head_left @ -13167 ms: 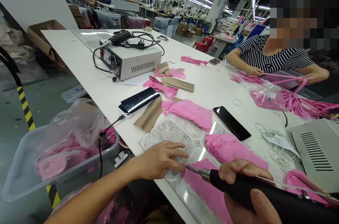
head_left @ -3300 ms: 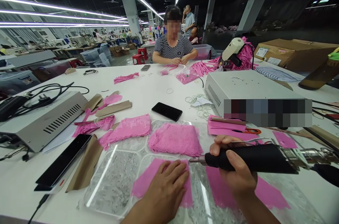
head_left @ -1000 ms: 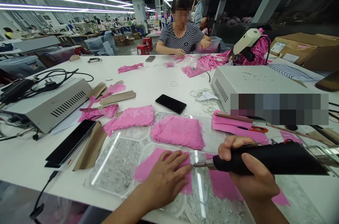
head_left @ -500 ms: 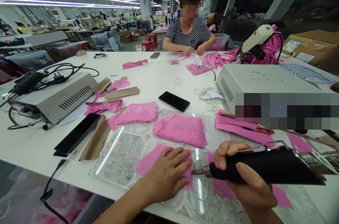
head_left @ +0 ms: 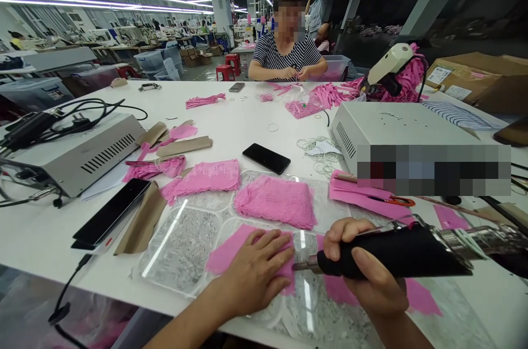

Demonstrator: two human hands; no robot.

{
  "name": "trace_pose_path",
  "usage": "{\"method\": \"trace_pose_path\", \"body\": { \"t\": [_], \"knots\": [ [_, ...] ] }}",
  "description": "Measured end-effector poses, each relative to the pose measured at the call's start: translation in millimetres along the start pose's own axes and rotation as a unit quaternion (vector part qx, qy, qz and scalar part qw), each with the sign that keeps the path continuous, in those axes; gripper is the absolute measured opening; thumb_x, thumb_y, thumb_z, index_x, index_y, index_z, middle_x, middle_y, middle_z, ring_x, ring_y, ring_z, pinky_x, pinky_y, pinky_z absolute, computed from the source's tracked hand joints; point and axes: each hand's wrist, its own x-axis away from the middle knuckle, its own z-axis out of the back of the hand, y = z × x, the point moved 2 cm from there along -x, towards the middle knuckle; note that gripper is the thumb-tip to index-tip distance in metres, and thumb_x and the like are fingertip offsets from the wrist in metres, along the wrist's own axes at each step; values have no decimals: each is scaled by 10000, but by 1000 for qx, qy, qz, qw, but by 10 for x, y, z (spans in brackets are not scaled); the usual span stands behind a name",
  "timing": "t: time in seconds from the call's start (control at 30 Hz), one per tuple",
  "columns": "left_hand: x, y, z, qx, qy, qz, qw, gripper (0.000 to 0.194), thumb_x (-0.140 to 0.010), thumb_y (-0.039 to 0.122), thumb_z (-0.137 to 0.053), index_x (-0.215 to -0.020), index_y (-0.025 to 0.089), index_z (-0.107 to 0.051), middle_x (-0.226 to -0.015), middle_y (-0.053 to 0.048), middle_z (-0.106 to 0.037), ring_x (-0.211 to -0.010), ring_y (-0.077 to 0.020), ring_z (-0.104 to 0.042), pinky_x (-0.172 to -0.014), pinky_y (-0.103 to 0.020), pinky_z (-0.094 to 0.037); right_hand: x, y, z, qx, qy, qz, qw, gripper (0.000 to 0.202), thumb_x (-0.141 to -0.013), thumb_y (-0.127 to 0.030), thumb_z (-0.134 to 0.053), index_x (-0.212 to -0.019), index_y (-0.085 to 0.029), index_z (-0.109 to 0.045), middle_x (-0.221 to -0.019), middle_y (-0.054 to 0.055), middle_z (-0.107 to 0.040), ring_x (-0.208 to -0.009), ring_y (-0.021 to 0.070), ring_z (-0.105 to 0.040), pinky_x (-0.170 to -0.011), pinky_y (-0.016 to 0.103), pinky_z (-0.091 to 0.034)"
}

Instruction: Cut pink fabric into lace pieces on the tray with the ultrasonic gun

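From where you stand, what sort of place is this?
Most likely a garment workshop: pink lace pieces lie stacked on the white table, rows of what look like sewing machines stand behind, and a person in a striped shirt handles pink strips across the table.

Glossy black phone (head_left: 266, 158), matt grey metal box (head_left: 388, 126), rough pink lacy cloth stack (head_left: 275, 201), smooth white table (head_left: 223, 134).

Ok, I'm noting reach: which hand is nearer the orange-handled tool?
Right. The right hand, gripping the black tool, is on the near side of the orange-handled tool, a little left; the left hand lies on pink fabric, farther left.
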Motion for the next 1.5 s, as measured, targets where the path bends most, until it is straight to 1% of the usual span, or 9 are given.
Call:
{"method": "trace_pose_path", "body": {
  "t": [0.1, 0.17, 0.3, 0.37, 0.47, 0.6, 0.83, 1.2, 1.5],
  "knots": [
    [-3, 0, 14, -14, -5, -7, 1000, 405, -938, 323, -541, -1311, 171, -506, -1413, -109, -505, -1273, -294, -486, -1012, -487, -400, -63, -130, 56, -9, 36, 11, 999, 122, -789, -331, -635, -828, -216, -629, -747, 18, -549, -541, 127, -539, -494, 285, -466],
    [-16, 23, 35, -29, -1, -15, 999, 378, -941, 294, -534, -1292, 155, -517, -1404, -129, -509, -1262, -302, -499, -993, -496, -420, -131, -267, 153, -2, 68, 30, 997, 144, -754, -344, -655, -805, -210, -635, -748, 15, -542, -522, 117, -523, -489, 285, -455],
    [-93, 174, 52, -25, 49, -17, 998, 298, -954, 242, -504, -1231, 148, -554, -1321, -129, -582, -1238, -265, -527, -998, -460, -436, -250, -469, 415, 45, 123, 60, 990, 134, -708, -322, -650, -757, -202, -620, -759, 17, -519, -529, 115, -495, -499, 292, -442],
    [-161, 293, 12, -9, 71, -18, 997, 270, -961, 240, -485, -1203, 159, -571, -1266, -113, -621, -1221, -238, -541, -1003, -425, -439, -277, -472, 517, 61, 144, 68, 985, 120, -695, -304, -637, -755, -204, -610, -761, 16, -516, -538, 118, -490, -513, 296, -442],
    [-275, 459, -105, 1, 82, -20, 996, 280, -972, 260, -459, -1204, 153, -573, -1255, -118, -626, -1206, -236, -552, -995, -421, -445, -279, -368, 586, 56, 165, 56, 983, 107, -700, -289, -619, -758, -201, -599, -763, 9, -505, -560, 115, -493, -548, 295, -445],
    [-358, 540, -265, -16, 89, -3, 996, 333, -993, 321, -431, -1251, 147, -550, -1315, -118, -590, -1219, -265, -543, -982, -460, -445, -248, -211, 569, 31, 157, 27, 987, 95, -731, -289, -609, -771, -204, -593, -782, 10, -511, -585, 118, -499, -569, 296, -452],
    [-350, 489, -407, -40, 88, -15, 995, 383, -983, 367, -456, -1307, 175, -525, -1351, -134, -558, -1278, -277, -494, -1021, -469, -404, -249, -136, 553, 25, 149, 26, 988, 79, -764, -285, -588, -810, -221, -588, -801, 11, -527, -592, 125, -514, -595, 314, -465],
    [-354, 477, -412, -60, 97, -28, 993, 382, -974, 365, -468, -1287, 158, -539, -1325, -128, -582, -1254, -287, -517, -991, -453, -428, -249, -67, 544, 36, 125, 45, 990, 99, -786, -297, -590, -843, -217, -603, -836, 11, -532, -613, 126, -527, -625, 320, -456],
    [-364, 478, -388, -63, 102, -33, 992, 386, -982, 388, -451, -1275, 156, -548, -1311, -126, -592, -1239, -280, -529, -981, -442, -427, -258, -62, 520, 41, 106, 54, 992, 56, -816, -265, -570, -846, -221, -588, -824, 1, -536, -627, 122, -531, -623, 307, -461]
  ]
}}
